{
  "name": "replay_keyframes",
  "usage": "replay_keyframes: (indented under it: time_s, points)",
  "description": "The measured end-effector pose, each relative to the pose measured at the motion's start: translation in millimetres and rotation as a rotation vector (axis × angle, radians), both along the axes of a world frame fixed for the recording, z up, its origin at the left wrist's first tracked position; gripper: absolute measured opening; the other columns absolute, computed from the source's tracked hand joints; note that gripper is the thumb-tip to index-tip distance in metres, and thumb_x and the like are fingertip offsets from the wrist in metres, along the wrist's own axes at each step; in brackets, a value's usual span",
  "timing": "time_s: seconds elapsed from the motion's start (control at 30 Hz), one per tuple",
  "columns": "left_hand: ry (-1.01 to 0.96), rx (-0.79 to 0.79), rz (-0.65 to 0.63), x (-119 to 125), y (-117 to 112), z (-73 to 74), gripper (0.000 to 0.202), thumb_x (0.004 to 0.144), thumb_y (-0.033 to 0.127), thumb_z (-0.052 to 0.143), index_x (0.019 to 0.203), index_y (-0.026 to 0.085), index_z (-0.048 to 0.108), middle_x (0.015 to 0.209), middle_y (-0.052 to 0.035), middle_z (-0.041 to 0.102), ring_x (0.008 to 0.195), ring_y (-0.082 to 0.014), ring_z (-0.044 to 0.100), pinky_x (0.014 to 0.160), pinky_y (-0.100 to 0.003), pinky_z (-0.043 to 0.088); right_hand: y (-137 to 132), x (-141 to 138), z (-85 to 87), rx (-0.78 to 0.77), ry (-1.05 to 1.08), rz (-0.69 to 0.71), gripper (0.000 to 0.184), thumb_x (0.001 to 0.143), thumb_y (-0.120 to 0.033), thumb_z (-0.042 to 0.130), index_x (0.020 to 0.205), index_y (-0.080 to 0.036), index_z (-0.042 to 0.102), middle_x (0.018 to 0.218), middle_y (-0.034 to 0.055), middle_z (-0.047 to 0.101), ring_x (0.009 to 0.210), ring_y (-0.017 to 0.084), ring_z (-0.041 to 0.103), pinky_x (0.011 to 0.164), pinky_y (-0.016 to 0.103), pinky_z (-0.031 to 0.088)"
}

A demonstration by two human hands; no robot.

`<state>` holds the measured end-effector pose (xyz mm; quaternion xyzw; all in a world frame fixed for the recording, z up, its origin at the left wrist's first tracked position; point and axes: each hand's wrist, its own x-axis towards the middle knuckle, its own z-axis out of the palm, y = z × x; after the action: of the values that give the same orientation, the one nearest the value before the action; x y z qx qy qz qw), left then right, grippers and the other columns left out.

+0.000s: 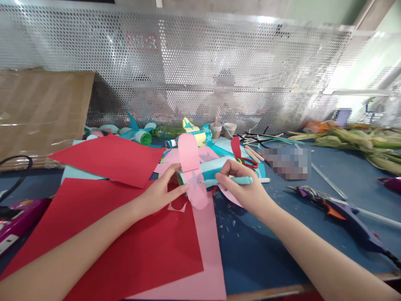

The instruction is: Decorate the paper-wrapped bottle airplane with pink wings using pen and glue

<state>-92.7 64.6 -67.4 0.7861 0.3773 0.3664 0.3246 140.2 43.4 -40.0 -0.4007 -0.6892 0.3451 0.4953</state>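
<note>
A small plastic bottle wrapped in light-blue paper lies on its side, its green end toward my left hand. Across it sits a long, round-ended pink paper wing with a bluish star on its lower half. My left hand grips the bottle's end between thumb and fingers. In my right hand is a teal marker pen, its tip touching or very near the star. Red paper sheets and a pink sheet lie beneath my left arm.
A blue glue gun rests at right, with clear glue sticks nearby. Red-handled scissors, paper cups and another paper-covered bottle plane stand behind. Corn husks lie far right; a cardboard box stands left.
</note>
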Motion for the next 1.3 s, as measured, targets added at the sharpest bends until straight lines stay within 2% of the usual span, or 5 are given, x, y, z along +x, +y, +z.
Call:
replay_keyframes:
  time_s: [0.1, 0.47, 0.77, 1.17, 1.3]
  points:
    - [-0.014, 0.011, -0.01, 0.9, 0.1, 0.8, 0.04, 0.088, 0.035, 0.056, 0.125, 0.027, 0.043, 0.13, -0.0077, 0.049, 0.124, -0.0265, 0.049, 0.104, -0.045, 0.041, 2.3, 1.7, 0.0, 0.019, 0.022, -0.077, 0.022, 0.076, -0.025, 0.058, 0.061, -0.022, 0.042, 0.055, -0.0049, 0.046, 0.052, 0.011, 0.042, 0.05, 0.025, 0.03]
    - [-0.016, 0.011, -0.008, -0.5, 0.6, -1.0, 0.042, 0.089, 0.039, 0.056, 0.127, 0.027, 0.043, 0.131, -0.0091, 0.051, 0.121, -0.0279, 0.051, 0.104, -0.047, 0.042, 1.4, 1.1, -2.2, 0.013, -0.058, 0.001, 0.02, 0.079, -0.025, 0.057, 0.065, -0.022, 0.044, 0.057, -0.0047, 0.048, 0.053, 0.011, 0.042, 0.052, 0.026, 0.032]
    - [-0.009, 0.009, -0.001, -0.3, -0.2, -0.1, 0.043, 0.089, 0.039, 0.056, 0.127, 0.026, 0.043, 0.132, -0.0092, 0.05, 0.124, -0.0281, 0.05, 0.106, -0.047, 0.039, 1.2, 1.6, -1.8, -0.002, -0.067, 0.004, 0.02, 0.079, -0.025, 0.057, 0.064, -0.021, 0.044, 0.057, -0.0049, 0.048, 0.053, 0.011, 0.042, 0.052, 0.026, 0.031]
    - [-0.017, 0.008, -0.014, -0.9, 1.2, -1.9, 0.042, 0.089, 0.039, 0.056, 0.127, 0.026, 0.044, 0.131, -0.0087, 0.052, 0.121, -0.028, 0.052, 0.103, -0.046, 0.041, 1.2, 1.5, -2.0, 0.06, -0.053, -0.029, 0.02, 0.079, -0.025, 0.056, 0.064, -0.021, 0.044, 0.06, -0.0049, 0.047, 0.056, 0.01, 0.041, 0.054, 0.025, 0.031]
    - [-0.011, 0.013, -0.004, -1.8, 1.5, -2.9, 0.044, 0.089, 0.039, 0.057, 0.128, 0.027, 0.042, 0.134, -0.0087, 0.049, 0.124, -0.0281, 0.049, 0.106, -0.047, 0.039, 1.6, 1.2, -2.3, 0.028, -0.09, -0.02, 0.021, 0.078, -0.023, 0.056, 0.063, -0.021, 0.042, 0.058, -0.0053, 0.046, 0.054, 0.01, 0.04, 0.053, 0.025, 0.03]
